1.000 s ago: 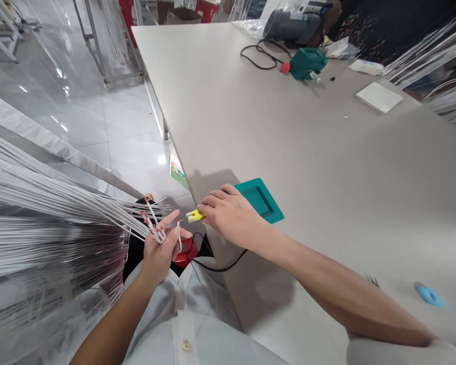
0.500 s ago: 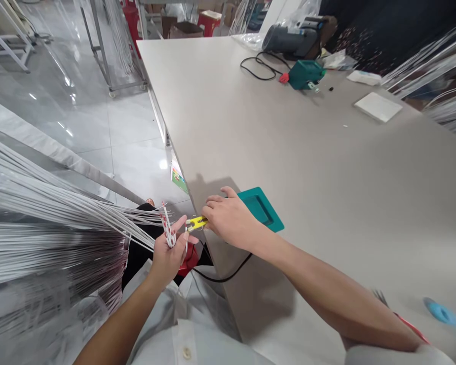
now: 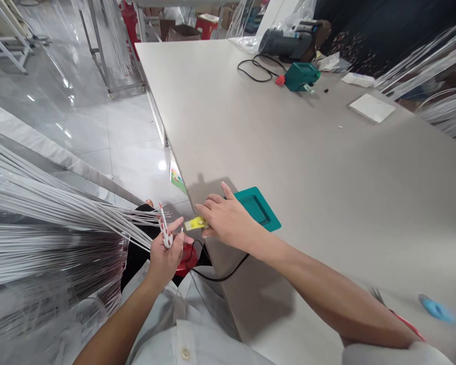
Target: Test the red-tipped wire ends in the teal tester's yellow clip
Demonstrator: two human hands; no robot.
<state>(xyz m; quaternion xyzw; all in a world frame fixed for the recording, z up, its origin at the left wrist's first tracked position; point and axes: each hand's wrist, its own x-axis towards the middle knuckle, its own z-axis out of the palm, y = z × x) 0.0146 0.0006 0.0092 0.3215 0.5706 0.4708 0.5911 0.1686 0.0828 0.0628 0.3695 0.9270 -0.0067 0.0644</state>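
My left hand is closed around several white wires with reddish ends, one wire end standing up between thumb and fingers. My right hand grips a small yellow wire stripper, blurred by motion. Its tip lies right beside that wire end; whether they touch I cannot tell. Behind my left hand, a thick bundle of long white wires runs off to the left. Partly covered by my right hand is a teal tray on the table.
The grey table has its edge just under my hands. A green device, a dark motor and a white block stand on its far side. Near my right forearm lie a blue ring-shaped object and a red-handled tool.
The yellow wire stripper has shifted slightly and blurred beside the wire end. My right index finger is raised a little more. The camera view has moved slightly.
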